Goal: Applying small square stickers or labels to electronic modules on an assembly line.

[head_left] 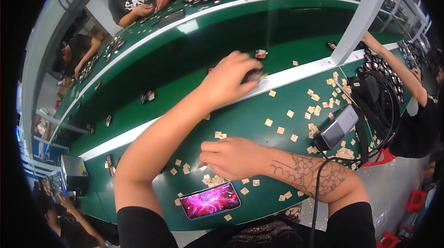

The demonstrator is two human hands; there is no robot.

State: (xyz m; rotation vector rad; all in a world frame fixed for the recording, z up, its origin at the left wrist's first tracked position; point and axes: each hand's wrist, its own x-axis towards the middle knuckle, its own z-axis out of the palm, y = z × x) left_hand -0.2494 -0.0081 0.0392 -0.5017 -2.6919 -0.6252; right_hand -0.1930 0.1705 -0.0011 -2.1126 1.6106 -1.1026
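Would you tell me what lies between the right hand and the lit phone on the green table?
In the head view, small tan square pieces lie scattered between the right hand and the lit phone.

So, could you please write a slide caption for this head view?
Left hand reaches to a small part at the belt's white edge; right hand rests among tan squares.

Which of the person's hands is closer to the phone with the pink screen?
The right hand. It rests on the green table just above the phone, among small tan squares. The left hand is far up, reaching to the white strip by the belt.
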